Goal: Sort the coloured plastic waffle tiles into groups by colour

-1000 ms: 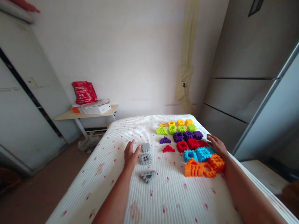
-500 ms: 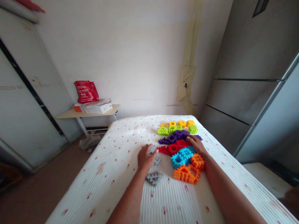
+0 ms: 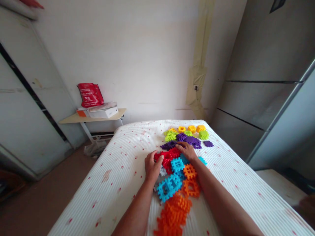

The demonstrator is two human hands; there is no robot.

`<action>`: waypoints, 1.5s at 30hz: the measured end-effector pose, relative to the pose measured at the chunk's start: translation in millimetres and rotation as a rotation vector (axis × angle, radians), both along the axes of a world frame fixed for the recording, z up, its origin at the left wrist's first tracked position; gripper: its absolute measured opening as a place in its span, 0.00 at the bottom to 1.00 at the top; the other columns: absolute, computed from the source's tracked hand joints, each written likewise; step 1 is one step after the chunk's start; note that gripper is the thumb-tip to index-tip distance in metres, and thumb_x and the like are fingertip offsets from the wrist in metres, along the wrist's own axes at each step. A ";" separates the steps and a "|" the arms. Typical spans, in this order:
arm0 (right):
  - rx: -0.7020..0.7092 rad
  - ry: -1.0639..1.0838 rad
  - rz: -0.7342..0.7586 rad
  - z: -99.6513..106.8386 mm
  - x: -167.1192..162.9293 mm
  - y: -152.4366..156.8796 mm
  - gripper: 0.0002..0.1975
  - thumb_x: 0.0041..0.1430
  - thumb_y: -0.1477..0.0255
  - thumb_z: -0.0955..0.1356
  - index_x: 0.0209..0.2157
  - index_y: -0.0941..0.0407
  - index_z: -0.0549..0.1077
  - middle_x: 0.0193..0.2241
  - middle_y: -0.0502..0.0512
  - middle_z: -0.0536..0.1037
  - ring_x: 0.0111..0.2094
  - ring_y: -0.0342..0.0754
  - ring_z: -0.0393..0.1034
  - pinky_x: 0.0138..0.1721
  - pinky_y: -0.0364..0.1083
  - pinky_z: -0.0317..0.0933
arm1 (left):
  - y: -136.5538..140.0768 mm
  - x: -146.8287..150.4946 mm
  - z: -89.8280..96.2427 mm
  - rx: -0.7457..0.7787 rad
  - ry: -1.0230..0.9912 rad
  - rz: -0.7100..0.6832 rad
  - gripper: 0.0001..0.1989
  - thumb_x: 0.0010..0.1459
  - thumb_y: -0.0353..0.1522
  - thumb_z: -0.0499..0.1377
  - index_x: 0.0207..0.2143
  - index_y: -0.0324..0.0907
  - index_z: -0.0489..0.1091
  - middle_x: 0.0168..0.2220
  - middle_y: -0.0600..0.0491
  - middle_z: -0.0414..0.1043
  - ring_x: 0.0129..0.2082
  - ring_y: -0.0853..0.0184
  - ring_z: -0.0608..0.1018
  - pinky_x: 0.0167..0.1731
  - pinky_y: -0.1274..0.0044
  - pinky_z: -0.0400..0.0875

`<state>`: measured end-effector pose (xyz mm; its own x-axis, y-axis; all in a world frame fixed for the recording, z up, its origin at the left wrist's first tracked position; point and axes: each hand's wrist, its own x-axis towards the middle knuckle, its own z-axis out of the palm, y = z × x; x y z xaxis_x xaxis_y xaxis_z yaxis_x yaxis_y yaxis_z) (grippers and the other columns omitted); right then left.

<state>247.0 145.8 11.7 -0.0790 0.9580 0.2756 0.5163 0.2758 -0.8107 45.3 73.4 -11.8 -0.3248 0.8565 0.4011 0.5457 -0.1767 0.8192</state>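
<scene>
Interlocking plastic toy blocks lie heaped on the covered table. My left hand (image 3: pixel 153 166) is at the left end of the red blocks (image 3: pixel 167 158), its thumb and fingers apart around that end. Fingers spread, my right hand (image 3: pixel 187 152) rests at their far right side, its wrist beside the blue blocks (image 3: pixel 169 186). Grey blocks (image 3: pixel 162 170) show partly under the red and blue ones. Orange blocks (image 3: pixel 175 211) spill toward the front edge, some smeared by motion. Purple blocks (image 3: pixel 193 142) lie just beyond my right hand.
Yellow blocks (image 3: pixel 192 128) and lime green blocks (image 3: pixel 170 135) sit at the table's far end. A small side table (image 3: pixel 66 119) with a red bag (image 3: pixel 90 95) stands back left. To the right rises a large grey cabinet (image 3: pixel 256 98).
My right hand has moved left, and the red, blue and orange blocks have shifted left. Orange pieces have slid toward the front. The purple blocks are spread apart, and the grey ones are now mostly covered.
</scene>
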 end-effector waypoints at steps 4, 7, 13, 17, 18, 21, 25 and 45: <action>0.035 0.042 0.046 3.4 -16.1 -5.1 0.20 0.53 0.58 0.64 0.39 0.57 0.77 0.37 0.57 0.79 0.40 0.53 0.72 0.44 0.51 0.64 | -1.1 -3.3 -1.1 0.026 -0.129 0.026 0.18 0.51 0.40 0.57 0.42 0.43 0.71 0.44 0.46 0.74 0.46 0.59 0.74 0.48 0.66 0.66; 0.063 0.068 0.095 8.1 -28.5 -10.9 0.19 0.53 0.60 0.65 0.38 0.58 0.77 0.37 0.57 0.78 0.40 0.53 0.71 0.45 0.50 0.63 | -1.9 -7.3 0.0 0.038 -0.211 0.032 0.16 0.51 0.40 0.57 0.41 0.42 0.72 0.42 0.47 0.75 0.44 0.60 0.75 0.47 0.67 0.67; 0.098 0.141 0.195 22.0 -47.5 -28.5 0.16 0.52 0.64 0.67 0.39 0.58 0.76 0.40 0.57 0.77 0.43 0.52 0.70 0.47 0.49 0.62 | -6.6 -12.5 6.4 0.055 -0.334 0.044 0.19 0.52 0.42 0.55 0.42 0.39 0.71 0.39 0.48 0.76 0.39 0.62 0.76 0.42 0.71 0.70; 0.194 0.157 0.334 34.3 -47.7 -33.6 0.14 0.53 0.64 0.67 0.40 0.56 0.75 0.41 0.56 0.76 0.42 0.50 0.70 0.45 0.48 0.63 | -9.7 -16.9 15.1 0.062 -0.347 -0.010 0.20 0.55 0.43 0.52 0.41 0.39 0.71 0.40 0.48 0.76 0.42 0.62 0.76 0.45 0.71 0.69; 0.232 0.144 0.332 38.4 -42.3 -30.5 0.14 0.54 0.64 0.66 0.40 0.55 0.74 0.41 0.55 0.76 0.42 0.50 0.70 0.45 0.48 0.63 | -9.7 -19.9 17.2 0.056 -0.338 -0.034 0.20 0.55 0.43 0.51 0.39 0.39 0.72 0.40 0.48 0.76 0.43 0.61 0.75 0.46 0.70 0.68; 0.351 0.080 0.154 50.5 -5.2 -7.6 0.15 0.55 0.61 0.65 0.41 0.54 0.74 0.43 0.57 0.75 0.44 0.51 0.69 0.47 0.50 0.62 | -6.8 -35.2 19.7 0.023 -0.302 -0.110 0.21 0.54 0.46 0.51 0.35 0.41 0.75 0.38 0.48 0.77 0.43 0.60 0.75 0.49 0.68 0.66; 0.422 0.069 -0.302 52.7 84.2 40.3 0.21 0.55 0.57 0.63 0.42 0.57 0.74 0.45 0.62 0.74 0.45 0.55 0.68 0.46 0.52 0.62 | 3.7 -63.6 11.8 -0.013 -0.285 -0.090 0.24 0.54 0.49 0.49 0.35 0.42 0.76 0.43 0.48 0.74 0.48 0.58 0.72 0.49 0.67 0.65; -0.019 0.133 -0.297 -13.2 159.6 150.4 0.24 0.53 0.54 0.62 0.44 0.55 0.75 0.47 0.57 0.75 0.52 0.55 0.64 0.55 0.53 0.54 | 157.8 -34.8 27.4 -0.165 -0.028 -0.262 0.18 0.59 0.37 0.56 0.50 0.40 0.66 0.52 0.46 0.66 0.48 0.60 0.72 0.47 0.61 0.68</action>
